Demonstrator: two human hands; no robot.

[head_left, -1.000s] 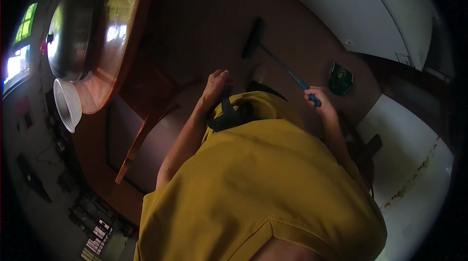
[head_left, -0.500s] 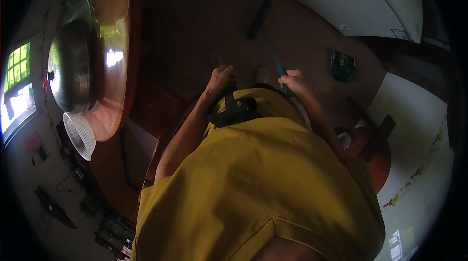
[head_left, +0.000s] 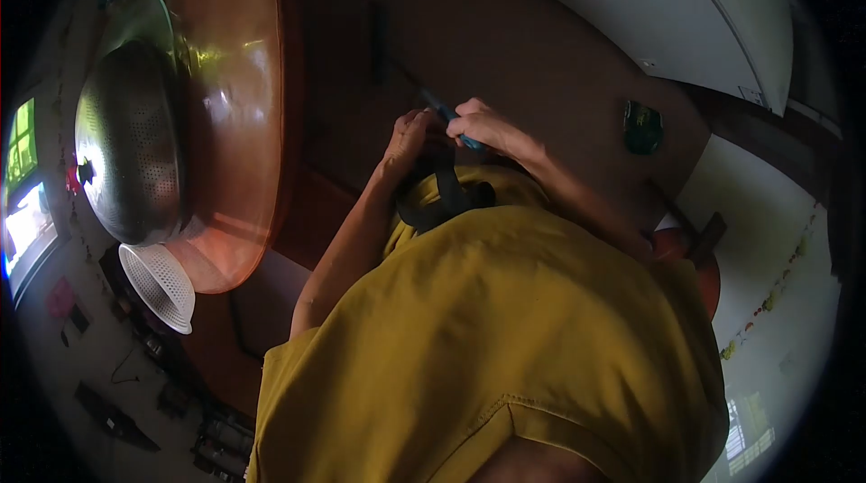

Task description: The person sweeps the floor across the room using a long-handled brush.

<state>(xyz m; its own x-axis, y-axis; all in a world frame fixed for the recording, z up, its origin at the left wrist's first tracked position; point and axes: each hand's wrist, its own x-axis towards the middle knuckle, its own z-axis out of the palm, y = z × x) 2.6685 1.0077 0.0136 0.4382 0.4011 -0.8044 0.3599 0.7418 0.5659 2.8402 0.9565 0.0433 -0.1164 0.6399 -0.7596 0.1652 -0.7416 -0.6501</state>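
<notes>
My right hand is wrapped round the blue handle of a long tool, in front of my waist. The tool's dark, wide head lies on the brown floor, up and to the left. Close beside the handle is my left hand, its fingers curled; what it holds, if anything, is too dark to make out. A black strap hangs at my waist over the yellow shirt.
To the left, a round wooden table bears a perforated metal cover and a white plastic basket. A green container stands on the floor at right, near a white cabinet. A red stool is by my right elbow.
My right hand has moved left, close to my left hand, and the tool's head has swung left across the floor. The table now shows larger at the left.
</notes>
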